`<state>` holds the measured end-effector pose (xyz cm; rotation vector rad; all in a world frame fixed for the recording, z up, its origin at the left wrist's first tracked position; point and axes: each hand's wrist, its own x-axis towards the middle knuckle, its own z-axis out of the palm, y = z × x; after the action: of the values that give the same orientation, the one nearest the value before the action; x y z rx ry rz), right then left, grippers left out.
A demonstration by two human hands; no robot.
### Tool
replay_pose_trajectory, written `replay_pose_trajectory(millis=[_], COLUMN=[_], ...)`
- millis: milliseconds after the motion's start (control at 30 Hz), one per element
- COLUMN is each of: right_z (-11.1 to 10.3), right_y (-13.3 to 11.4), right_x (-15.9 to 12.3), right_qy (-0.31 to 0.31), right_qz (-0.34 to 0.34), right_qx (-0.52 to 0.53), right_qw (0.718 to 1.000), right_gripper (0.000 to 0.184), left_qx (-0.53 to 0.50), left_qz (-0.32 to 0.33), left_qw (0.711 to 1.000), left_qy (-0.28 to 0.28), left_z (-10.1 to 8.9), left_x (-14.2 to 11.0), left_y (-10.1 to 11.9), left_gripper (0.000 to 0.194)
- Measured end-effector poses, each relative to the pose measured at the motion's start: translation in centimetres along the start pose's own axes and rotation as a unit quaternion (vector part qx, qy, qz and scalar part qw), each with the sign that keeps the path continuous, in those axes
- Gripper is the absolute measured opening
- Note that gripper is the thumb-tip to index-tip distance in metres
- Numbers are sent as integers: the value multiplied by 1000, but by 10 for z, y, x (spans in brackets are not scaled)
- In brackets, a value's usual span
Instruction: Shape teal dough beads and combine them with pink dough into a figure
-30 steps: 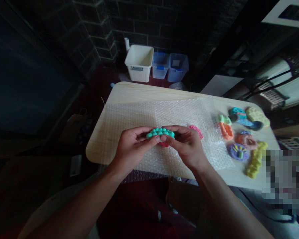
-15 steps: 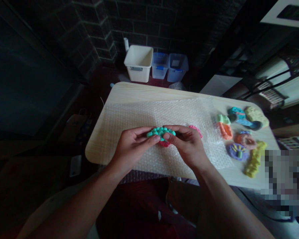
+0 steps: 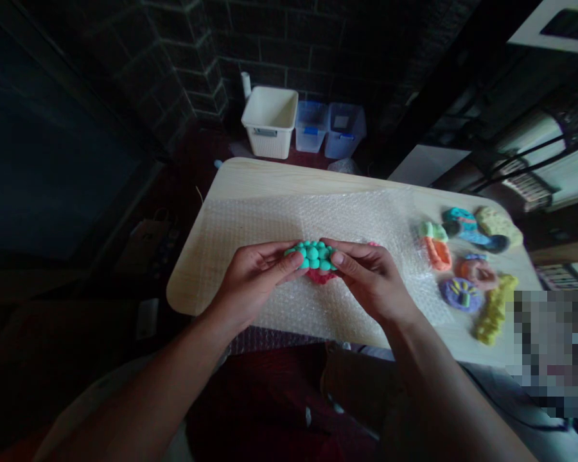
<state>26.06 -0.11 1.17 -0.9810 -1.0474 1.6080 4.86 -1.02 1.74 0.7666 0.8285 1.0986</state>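
Note:
Between both hands is a green piece made of small rounded balls pressed together, like modelling clay (image 3: 313, 255). My left hand (image 3: 257, 276) grips its left end, thumb on the near face and fingers behind. At its right end my right hand (image 3: 368, 273) pinches it the same way. Just below the green piece a red lump (image 3: 322, 276) shows, partly covered by it; I cannot tell whether the two touch. A bit of pink material (image 3: 373, 244) peeks out behind my right hand. Bubble wrap (image 3: 255, 224) lies on the table beneath my hands.
On the right of the wooden table (image 3: 270, 174) sit several coloured clay-like pieces: an orange and green one (image 3: 437, 252), a purple disc (image 3: 461, 295), a yellow strip (image 3: 496, 311) and a blue one (image 3: 486, 240). Beyond the table stand a white bin (image 3: 272, 122) and two clear boxes (image 3: 345, 131).
The green piece has tilted, turning more of its ball-covered face toward me. My right thumb has shifted outward to its right edge. Less of the pink material shows now.

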Motion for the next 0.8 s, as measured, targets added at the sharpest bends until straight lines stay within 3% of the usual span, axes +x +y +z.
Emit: replay_pose_trajectory(millis=[100,300,500,800], right_z=[2,14,18,2], right_y=[0,4,7,0], right_x=[0,0,0,-1], right_qy=[-16,-15,-6,-26], right_qz=[-1,-49,-54,-2], right_qx=[8,1,-4,12], right_qw=[1000,999,999,1000], right_gripper=[32,38,35,32], left_qx=[40,78,75,60], left_qz=[8,34,33,21], left_qw=[999,995,994,998], left_qy=[-13,55,66,-10], left_z=[-1,4,4,-2], left_x=[-1,-3,-3,-1], left_y=[0,-6,-9,-5], left_gripper=[36,37,35,34])
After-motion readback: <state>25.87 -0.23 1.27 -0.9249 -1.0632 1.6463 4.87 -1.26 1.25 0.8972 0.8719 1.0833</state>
